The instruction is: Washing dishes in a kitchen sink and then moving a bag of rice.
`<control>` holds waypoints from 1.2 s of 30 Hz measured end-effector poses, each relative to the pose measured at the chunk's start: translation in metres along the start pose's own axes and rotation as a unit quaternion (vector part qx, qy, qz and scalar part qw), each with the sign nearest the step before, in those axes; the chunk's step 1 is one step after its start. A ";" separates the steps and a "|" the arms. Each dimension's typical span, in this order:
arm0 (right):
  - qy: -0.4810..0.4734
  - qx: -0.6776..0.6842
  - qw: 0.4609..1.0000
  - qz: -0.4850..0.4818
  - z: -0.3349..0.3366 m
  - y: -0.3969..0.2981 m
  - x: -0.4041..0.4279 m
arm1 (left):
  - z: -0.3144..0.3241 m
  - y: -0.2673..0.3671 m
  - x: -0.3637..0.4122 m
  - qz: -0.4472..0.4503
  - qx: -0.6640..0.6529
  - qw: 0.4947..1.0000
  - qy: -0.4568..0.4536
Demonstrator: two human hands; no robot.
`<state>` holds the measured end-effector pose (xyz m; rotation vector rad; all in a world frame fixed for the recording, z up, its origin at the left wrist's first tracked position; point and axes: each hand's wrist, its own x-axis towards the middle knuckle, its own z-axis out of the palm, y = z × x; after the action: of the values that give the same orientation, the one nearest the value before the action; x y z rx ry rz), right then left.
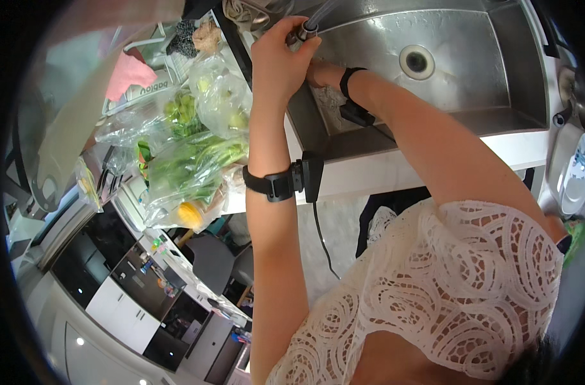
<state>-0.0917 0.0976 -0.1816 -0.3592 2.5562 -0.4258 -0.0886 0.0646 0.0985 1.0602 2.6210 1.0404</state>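
My left hand [284,60] is closed around the metal spray head [306,33] of a faucet, with its hose rising toward the top of the picture. Beneath and to the right, my right hand [319,74] reaches down into the stainless steel sink [456,57], at its left side. Its fingers are mostly hidden behind my left hand, so what they touch does not show. Water splashes on the sink floor below the right wrist. A black device is strapped to each wrist. The round drain [416,62] lies to the right of my hands.
Left of the sink lie plastic bags of leafy greens [191,161], green fruit [182,108] and a yellow item [190,215]. Behind them stands a white wire rack [170,70] with a pink cloth [131,77]. A white dish [577,168] is right of the sink.
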 end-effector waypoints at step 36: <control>-0.184 0.517 0.835 0.037 0.001 0.112 -0.252 | 0.128 0.101 -0.031 -0.130 -0.310 0.937 -0.096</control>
<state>0.0989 0.2839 -0.1102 0.0731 1.6305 -1.4385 0.0373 0.1674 0.0626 0.6085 1.9832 1.4624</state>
